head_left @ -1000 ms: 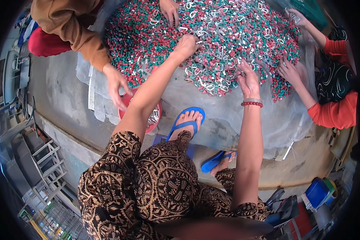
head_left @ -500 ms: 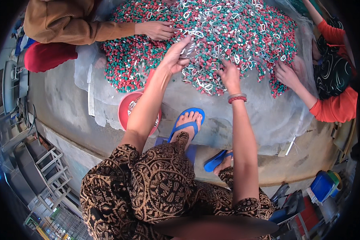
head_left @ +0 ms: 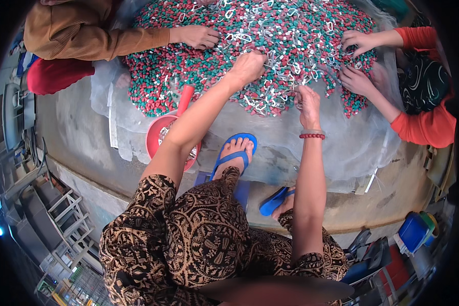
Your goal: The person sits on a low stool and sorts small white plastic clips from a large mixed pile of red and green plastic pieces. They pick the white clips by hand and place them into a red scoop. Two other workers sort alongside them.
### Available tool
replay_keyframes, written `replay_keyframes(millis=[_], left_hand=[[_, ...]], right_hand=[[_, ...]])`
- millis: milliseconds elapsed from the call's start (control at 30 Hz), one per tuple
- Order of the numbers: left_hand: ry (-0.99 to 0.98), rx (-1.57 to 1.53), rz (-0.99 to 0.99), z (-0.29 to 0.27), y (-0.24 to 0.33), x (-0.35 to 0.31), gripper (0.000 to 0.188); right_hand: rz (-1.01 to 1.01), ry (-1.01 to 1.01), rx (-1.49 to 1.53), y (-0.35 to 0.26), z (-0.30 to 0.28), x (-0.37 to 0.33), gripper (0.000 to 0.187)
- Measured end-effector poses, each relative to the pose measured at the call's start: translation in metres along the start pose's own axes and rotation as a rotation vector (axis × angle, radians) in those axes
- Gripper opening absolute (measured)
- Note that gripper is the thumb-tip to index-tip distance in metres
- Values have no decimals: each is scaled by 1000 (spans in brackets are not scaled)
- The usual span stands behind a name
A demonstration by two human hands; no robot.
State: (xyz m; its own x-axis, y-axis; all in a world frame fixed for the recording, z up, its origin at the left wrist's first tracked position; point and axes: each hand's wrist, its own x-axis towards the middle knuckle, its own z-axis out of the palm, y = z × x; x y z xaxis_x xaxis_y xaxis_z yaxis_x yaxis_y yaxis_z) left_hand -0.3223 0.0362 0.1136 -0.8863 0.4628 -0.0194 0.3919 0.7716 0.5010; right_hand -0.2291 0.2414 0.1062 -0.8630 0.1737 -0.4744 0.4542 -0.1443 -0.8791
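A broad heap of small red, green and white pebble-like pieces [head_left: 188, 71] has many silver carabiners [head_left: 262, 104] scattered through it. My left hand [head_left: 248, 67] reaches over the middle of the heap, palm down and fingers closed, with a carabiner [head_left: 269, 60] at its fingertips. What lies under its palm is hidden. At the near edge of the heap, my right hand [head_left: 309, 106] is raised with its fingers curled round metal that looks like carabiners [head_left: 299, 104]. A red handled pan [head_left: 151, 138] holding silver metal pieces stands below my left forearm, which partly covers it.
At the left, a co-worker's hand [head_left: 200, 37] in a brown sleeve rests on the heap. Another co-worker's two hands [head_left: 356, 81] work at the right. Clear plastic sheeting [head_left: 336, 153] lies under the heap. My feet in blue sandals [head_left: 234, 153] are close to its edge.
My left hand has moved right and turned palm down over the heap. My right hand has drawn back toward me, lifting off the pieces. The right co-worker's second hand has come onto the heap.
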Motion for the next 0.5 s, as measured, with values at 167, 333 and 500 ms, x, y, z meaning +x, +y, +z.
replay_keyframes(millis=[167, 333, 500], left_hand=[[194, -75, -94, -2, 4, 5, 18], [-54, -809, -535, -34, -7, -6, 35], [11, -1098, -394, -49, 12, -28, 32]], right_hand=[[-18, -99, 23, -9, -16, -19, 14], [5, -252, 533, -4, -24, -38, 42], [211, -116, 1157, 25, -15, -68, 49]])
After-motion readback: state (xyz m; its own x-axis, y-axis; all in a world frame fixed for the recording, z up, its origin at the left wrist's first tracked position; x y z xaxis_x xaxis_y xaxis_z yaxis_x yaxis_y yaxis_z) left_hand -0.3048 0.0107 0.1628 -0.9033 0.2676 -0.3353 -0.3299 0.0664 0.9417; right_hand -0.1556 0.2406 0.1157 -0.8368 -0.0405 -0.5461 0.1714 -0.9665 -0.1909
